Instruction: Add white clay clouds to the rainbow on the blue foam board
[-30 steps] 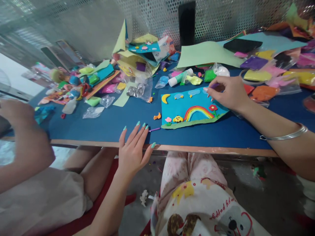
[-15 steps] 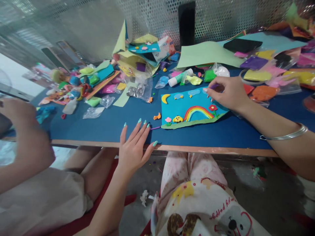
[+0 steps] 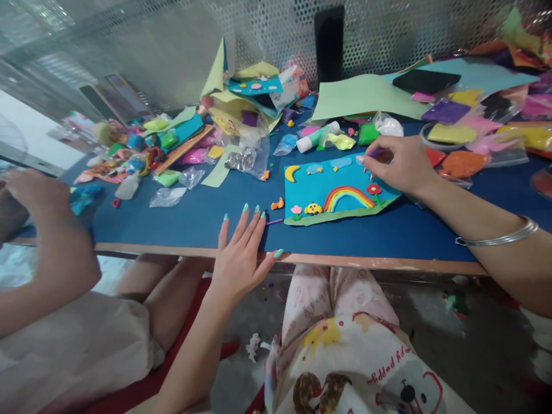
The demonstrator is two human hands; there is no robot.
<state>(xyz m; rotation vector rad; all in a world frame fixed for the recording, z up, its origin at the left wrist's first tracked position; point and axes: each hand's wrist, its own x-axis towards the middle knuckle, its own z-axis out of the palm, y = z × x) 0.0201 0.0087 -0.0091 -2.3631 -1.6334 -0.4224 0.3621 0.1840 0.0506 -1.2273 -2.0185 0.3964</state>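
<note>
A blue craft card [image 3: 334, 187] lies on the blue table [image 3: 388, 236], with a clay rainbow, moon, clouds and small flowers on it. My right hand [image 3: 399, 164] rests at the card's upper right corner, its fingers pinched on a small purple clay piece [image 3: 375, 153]. A metal bangle [image 3: 500, 237] circles that forearm. My left hand [image 3: 241, 253] lies flat on the table's front edge, fingers spread, holding nothing. A thin purple clay strip [image 3: 274, 221] lies just right of its fingertips.
Bags of coloured clay and paper sheets crowd the back of the table [image 3: 474, 115]. A glue stick [image 3: 313, 138] lies behind the card. Another person's arm [image 3: 47, 230] sits at the left edge. A perforated metal wall [image 3: 267, 29] stands behind.
My left hand has slid slightly right and forward along the table edge. My right hand has stayed at the card's corner.
</note>
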